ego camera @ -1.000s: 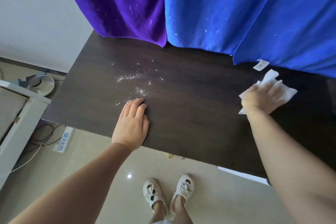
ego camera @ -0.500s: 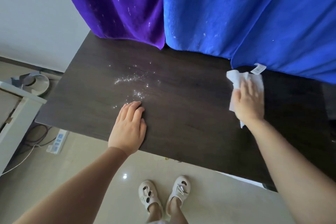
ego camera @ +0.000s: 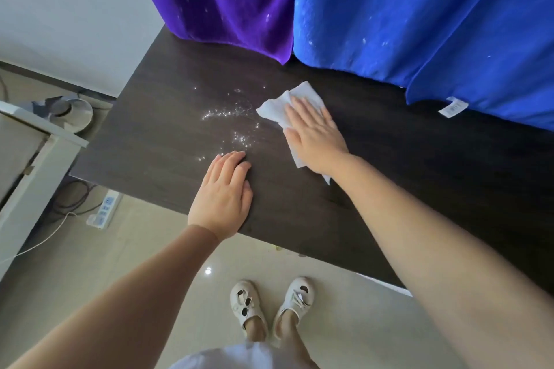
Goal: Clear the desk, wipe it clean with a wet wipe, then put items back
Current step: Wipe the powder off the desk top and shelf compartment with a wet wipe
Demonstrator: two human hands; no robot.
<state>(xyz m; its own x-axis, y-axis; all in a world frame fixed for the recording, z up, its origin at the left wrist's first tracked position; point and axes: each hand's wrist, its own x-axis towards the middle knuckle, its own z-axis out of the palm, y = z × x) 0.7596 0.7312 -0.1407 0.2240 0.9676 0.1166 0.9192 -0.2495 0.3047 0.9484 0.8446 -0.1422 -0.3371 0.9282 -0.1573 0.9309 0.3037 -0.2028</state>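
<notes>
Dark desk (ego camera: pixel 168 141): white specks (ego camera: pixel 230 117), wipe (ego camera: pixel 277 106), hands.

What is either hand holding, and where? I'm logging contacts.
Right hand presses the white wet wipe flat under its palm; left hand holds nothing.

the right hand (ego camera: pixel 314 135) with the wet wipe (ego camera: pixel 280 105) is now much more to the left on the desk (ego camera: pixel 150 141) than one second ago, away from the white label (ego camera: pixel 453 107), and the wipe's edge now sits just beside the white crumbs (ego camera: pixel 233 123).
</notes>
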